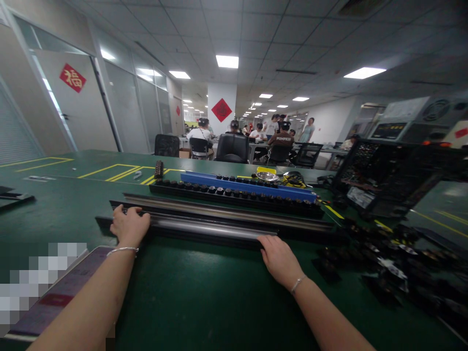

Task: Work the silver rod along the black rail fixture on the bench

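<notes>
Two bare hands meet one long rail (212,226) in the head view, the only view there is. The rail, dark with a bright rounded strip along it, lies across the green table (190,302) from nine o'clock to three o'clock, just ahead of the person. The left hand (129,225) sits at its nine o'clock end, fingers curled over the top in a clasp. The right hand (280,258) lies knuckles up at about five o'clock from the rail's middle, fingers reaching the near edge. Whether they hook under it cannot be told.

A rail this long and slim probably handles best with the hands spread wide, as here. Both ends should be held level and moved slowly, so that neither end swings into the blue strip (248,187) and the row of black caps (234,196) just beyond at twelve o'clock. The same goes for the heap of black parts (395,268) at three o'clock.

A red diamond (72,78) on the door at ten o'clock bears the character 福. A second red diamond (221,109) on the pillar at twelve o'clock is too small to read. A seated person's brown shirt (284,139) reads PUMPKIN. The booklet (62,287) at seven o'clock carries print too blurred to read.
</notes>
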`<state>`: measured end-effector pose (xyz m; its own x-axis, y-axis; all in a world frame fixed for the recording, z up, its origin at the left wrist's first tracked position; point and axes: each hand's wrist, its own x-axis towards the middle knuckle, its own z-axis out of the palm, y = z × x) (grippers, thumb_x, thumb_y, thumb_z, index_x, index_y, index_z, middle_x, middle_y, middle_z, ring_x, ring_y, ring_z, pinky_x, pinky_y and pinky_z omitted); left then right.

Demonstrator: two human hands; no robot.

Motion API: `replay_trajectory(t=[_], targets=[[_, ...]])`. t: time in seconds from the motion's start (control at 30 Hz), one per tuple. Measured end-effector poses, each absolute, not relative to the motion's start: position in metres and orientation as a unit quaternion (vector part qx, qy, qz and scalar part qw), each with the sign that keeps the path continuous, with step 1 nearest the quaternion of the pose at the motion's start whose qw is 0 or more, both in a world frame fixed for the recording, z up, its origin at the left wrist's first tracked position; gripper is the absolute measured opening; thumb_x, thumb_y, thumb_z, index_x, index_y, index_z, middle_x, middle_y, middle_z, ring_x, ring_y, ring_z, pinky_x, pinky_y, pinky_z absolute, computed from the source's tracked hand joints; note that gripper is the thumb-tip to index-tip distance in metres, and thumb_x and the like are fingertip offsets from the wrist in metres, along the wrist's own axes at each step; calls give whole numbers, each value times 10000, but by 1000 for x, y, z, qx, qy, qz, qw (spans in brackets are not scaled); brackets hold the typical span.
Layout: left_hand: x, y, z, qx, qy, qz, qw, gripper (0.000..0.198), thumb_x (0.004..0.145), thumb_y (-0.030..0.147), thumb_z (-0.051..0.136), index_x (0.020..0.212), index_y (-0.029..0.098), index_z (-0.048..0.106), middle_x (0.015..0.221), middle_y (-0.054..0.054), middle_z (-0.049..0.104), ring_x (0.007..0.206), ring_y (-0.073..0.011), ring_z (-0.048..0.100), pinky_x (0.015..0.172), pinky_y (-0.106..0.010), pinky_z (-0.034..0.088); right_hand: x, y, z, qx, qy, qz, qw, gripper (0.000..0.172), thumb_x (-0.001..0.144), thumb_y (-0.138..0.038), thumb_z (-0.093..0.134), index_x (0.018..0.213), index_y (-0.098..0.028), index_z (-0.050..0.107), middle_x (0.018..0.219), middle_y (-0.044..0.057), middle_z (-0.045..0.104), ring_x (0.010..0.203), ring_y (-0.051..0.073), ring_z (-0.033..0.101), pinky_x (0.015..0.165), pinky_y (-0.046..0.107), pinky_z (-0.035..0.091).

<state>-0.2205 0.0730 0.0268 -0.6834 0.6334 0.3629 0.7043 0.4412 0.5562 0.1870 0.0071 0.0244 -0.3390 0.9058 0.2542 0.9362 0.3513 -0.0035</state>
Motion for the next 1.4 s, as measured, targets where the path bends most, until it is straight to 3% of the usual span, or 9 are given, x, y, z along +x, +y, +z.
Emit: replay_trajectory(t=[0.2,0.4,0.67,1.03,1.17,1.4], targets=[[-213,68,32,-402,-837,-366,56,438,765,342,451,1185,230,504,1333,-155,372,1236,-333,360,968,-519,306,187,8,24,-570,-811,-64,111,310,831,-162,408,1107,-210,540,1086,73,592,994,194,509,869,327,388],[-210,67,36,-399,-841,-364,39,470,779,317,422,1222,165,448,1283,-197,417,1222,-343,371,944,-514,311,188,7,24,-565,-815,-64,112,308,823,-158,411,1096,-211,542,1090,71,594,1003,196,513,872,326,389],[-211,67,36,-404,-835,-372,43,444,796,284,391,1216,150,439,1277,-196,428,1236,-307,366,958,-481,304,189,8,24,-562,-817,-68,112,308,818,-157,420,1097,-209,539,1086,72,594,996,196,514,870,326,391],[-213,70,32,-401,-836,-372,54,494,753,332,440,1200,124,470,1242,-210,471,1191,-340,402,942,-486,329,189,8,24,-561,-817,-68,113,301,818,-156,419,1087,-195,548,1082,76,591,998,198,504,880,327,384],[-213,72,30,-377,-851,-363,50,529,743,378,454,1206,124,466,1241,-225,477,1185,-369,400,950,-527,297,189,8,24,-562,-817,-67,111,302,817,-159,421,1087,-201,548,1092,78,590,1008,198,505,877,327,387],[-215,75,28,-367,-858,-359,24,509,773,379,414,1226,147,430,1218,-204,517,1179,-348,421,990,-540,224,190,10,22,-559,-818,-66,117,315,824,-161,405,1105,-200,541,1088,78,592,1007,201,509,878,331,388]])
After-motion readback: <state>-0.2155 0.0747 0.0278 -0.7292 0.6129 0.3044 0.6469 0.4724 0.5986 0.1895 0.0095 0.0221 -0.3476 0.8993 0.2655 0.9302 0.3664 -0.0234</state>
